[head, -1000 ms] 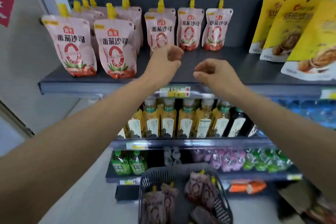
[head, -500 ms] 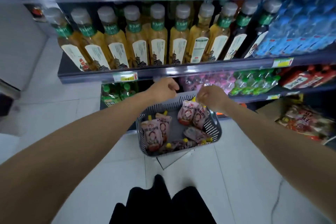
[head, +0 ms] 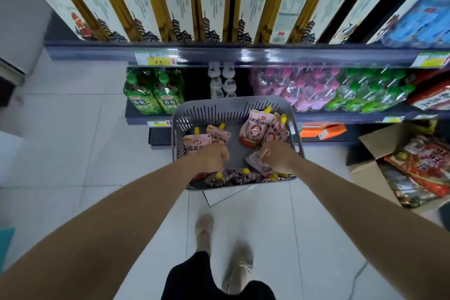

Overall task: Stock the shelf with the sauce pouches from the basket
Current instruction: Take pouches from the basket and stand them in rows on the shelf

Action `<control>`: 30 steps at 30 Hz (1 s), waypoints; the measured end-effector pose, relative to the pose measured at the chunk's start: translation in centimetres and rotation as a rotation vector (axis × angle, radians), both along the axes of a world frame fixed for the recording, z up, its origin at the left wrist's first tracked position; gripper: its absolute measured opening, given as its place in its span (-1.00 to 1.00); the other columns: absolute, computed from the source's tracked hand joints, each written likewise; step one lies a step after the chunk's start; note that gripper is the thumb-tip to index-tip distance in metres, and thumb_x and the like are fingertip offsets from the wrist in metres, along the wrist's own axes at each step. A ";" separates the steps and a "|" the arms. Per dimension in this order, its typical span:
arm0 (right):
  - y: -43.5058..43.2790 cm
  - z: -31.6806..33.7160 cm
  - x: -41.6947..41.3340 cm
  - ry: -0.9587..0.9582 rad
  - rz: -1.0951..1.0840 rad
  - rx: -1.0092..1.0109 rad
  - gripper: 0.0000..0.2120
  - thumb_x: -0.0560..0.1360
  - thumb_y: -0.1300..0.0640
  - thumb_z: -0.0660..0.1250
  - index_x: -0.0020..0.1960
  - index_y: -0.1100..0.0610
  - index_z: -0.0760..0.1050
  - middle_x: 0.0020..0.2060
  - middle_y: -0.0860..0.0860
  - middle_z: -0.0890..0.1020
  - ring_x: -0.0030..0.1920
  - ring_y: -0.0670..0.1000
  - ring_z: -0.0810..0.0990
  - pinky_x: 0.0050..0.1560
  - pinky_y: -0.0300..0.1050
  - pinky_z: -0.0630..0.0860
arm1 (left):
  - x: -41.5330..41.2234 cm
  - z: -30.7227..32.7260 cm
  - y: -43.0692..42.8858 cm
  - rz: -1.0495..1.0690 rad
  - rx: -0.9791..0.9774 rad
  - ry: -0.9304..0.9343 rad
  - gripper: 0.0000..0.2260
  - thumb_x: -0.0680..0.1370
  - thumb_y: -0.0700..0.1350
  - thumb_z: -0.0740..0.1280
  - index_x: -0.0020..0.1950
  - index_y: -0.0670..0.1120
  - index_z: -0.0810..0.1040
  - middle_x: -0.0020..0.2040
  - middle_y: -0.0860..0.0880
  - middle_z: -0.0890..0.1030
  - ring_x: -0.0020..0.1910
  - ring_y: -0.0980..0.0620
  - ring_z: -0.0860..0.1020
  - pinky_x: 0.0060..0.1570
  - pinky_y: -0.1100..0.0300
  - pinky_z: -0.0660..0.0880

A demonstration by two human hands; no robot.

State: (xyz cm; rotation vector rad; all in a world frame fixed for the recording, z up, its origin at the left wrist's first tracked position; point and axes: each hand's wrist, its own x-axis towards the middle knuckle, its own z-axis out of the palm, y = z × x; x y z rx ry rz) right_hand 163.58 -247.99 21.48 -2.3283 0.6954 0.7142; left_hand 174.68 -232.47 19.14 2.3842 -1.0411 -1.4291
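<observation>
Gripping with both: left hand (head: 211, 158) curled round an upright pouch (head: 194, 145) by the left wall of the basket (head: 199, 109), right hand (head: 277, 157) pinching a flat pouch (head: 253, 159) toward its right wall. Farther in, leaning pair (head: 254, 129) against the far wall. Could slip free if lifted fast, held by slick film; could knock that pair over.

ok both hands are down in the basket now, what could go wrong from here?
1. The right hand seems to pinch a flat-lying pink plastic sauce pouch by its edge; it could slip on the lift.
2. Two upright pink pouches with yellow caps stand propped by the grey slotted plastic basket wall just beyond that hand; a tug may topple them.
3. The left hand covers a third pouch, so that grip is unclear.
</observation>
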 end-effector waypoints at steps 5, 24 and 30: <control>1.3 -4.4 0.6 0.085 0.106 0.060 -0.74 0.41 0.14 0.41 0.03 0.27 0.58 0.02 0.15 0.64 0.08 0.15 0.58 -0.07 -0.17 0.42 | -1.2 -3.6 1.7 0.063 0.038 -0.009 -0.67 0.38 -0.29 0.42 0.13 -0.13 0.59 0.02 0.01 0.54 -0.01 0.06 0.47 -0.06 0.29 0.34; 1.3 -12.4 2.5 0.068 -0.035 -0.147 -0.71 0.52 0.00 0.26 -0.05 0.21 0.59 -0.05 0.16 0.67 0.01 0.17 0.63 -0.15 -0.10 0.49 | 0.0 -10.0 1.2 0.375 -0.081 0.021 -0.70 0.63 0.01 0.07 0.22 -0.12 0.45 0.20 -0.19 0.55 0.16 -0.15 0.50 0.19 -0.03 0.44; -0.4 -13.0 2.3 0.084 -0.167 -0.205 -0.72 0.42 0.27 0.33 0.12 0.26 0.54 0.11 0.18 0.61 0.14 0.18 0.57 0.09 -0.08 0.52 | -0.4 -11.9 1.5 0.303 0.037 -0.078 -0.76 0.59 -0.15 0.18 0.21 -0.15 0.51 0.20 -0.17 0.56 0.19 -0.15 0.49 0.16 0.08 0.38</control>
